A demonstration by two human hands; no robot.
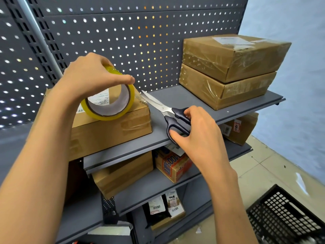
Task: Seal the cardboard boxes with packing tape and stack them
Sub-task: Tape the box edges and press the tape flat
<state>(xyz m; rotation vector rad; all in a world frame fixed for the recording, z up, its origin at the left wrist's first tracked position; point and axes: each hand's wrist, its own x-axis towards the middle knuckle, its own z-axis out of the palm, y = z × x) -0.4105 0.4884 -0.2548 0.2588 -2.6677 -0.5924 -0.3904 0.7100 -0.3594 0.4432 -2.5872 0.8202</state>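
My left hand [91, 76] grips a yellowish roll of packing tape [112, 110] from above and holds it on edge over a cardboard box [112, 131] at the left of the grey shelf [175, 95]. A strip of clear tape runs from the roll to the box's far right corner. My right hand [198, 134] has its fingers curled around the black handles of a pair of scissors [165, 110], whose blades lie closed on the shelf, pointing at that corner. Two taped boxes [228, 71] stand stacked at the shelf's right end.
A perforated grey back panel [123, 41] rises behind the shelf. Lower shelves hold more cardboard boxes [123, 173], a printed carton [172, 166] and labelled parcels [165, 206]. A black plastic basket [284, 215] stands on the tiled floor at the lower right.
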